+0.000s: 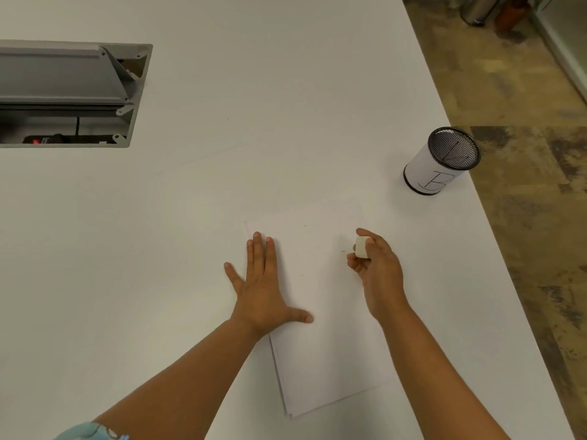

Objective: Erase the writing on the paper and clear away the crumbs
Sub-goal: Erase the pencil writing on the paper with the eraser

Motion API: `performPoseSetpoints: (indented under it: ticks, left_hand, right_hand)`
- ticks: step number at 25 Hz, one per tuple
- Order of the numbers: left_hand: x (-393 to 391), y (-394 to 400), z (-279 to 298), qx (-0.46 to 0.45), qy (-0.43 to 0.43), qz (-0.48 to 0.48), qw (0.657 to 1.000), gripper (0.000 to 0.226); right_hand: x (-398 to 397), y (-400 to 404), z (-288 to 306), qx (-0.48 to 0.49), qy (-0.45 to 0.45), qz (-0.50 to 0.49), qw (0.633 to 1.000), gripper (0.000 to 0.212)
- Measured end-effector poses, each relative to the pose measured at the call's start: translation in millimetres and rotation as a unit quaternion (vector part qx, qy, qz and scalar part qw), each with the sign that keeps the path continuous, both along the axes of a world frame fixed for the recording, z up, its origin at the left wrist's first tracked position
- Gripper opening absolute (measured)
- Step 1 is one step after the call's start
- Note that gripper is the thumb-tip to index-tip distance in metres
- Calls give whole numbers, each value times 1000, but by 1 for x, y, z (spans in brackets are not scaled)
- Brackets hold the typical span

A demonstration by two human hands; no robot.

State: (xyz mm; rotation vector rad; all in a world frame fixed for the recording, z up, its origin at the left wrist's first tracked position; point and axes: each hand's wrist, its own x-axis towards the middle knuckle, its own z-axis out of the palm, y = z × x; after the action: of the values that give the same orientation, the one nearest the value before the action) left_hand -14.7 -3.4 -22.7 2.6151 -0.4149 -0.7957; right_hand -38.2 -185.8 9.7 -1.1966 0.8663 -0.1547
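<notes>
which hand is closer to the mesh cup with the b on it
Right. The right hand, holding the eraser, is below and left of the mesh cup, over the paper's right side. The left hand lies flat on the paper's left edge, much farther away.

open table (254, 154) around paper (330, 344), mesh cup (440, 163) far right, cable hatch (70, 93) far left

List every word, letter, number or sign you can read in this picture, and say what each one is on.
"B": one large hand-drawn letter on the white paper wrap around the black mesh cup near the table's right edge.
Paper: no writing legible, only a few small dark specks.
White eraser held in the right hand: no print visible.
Open cable hatch in the table: a small red glow inside, too small to read.
</notes>
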Motion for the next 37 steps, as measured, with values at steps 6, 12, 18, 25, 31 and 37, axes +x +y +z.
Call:
performPoseSetpoints:
  ticks: [6,12,18,25,31,37]
  left_hand:
    - [-56,42,-11,-25,-170,-82,982,87]
    - [-58,47,-23,34,-208,-127,969,76]
    - [-58,47,-25,48,-203,-125,970,77]
    - [-57,47,-23,65,-209,-136,966,77]
    - [-57,47,-22,65,-210,-139,965,78]
    - [-58,44,-20,71,-202,-132,968,79]
  right_hand:
    - [7,1,6,-25,135,31,990,28]
    - [10,8,-3,-227,115,106,961,19]
    - [11,13,-6,-231,107,130,958,20]
    - [6,11,3,-312,105,140,934,20]
    - [4,4,8,-350,106,109,924,11]
    - [5,2,-3,-339,140,197,909,28]
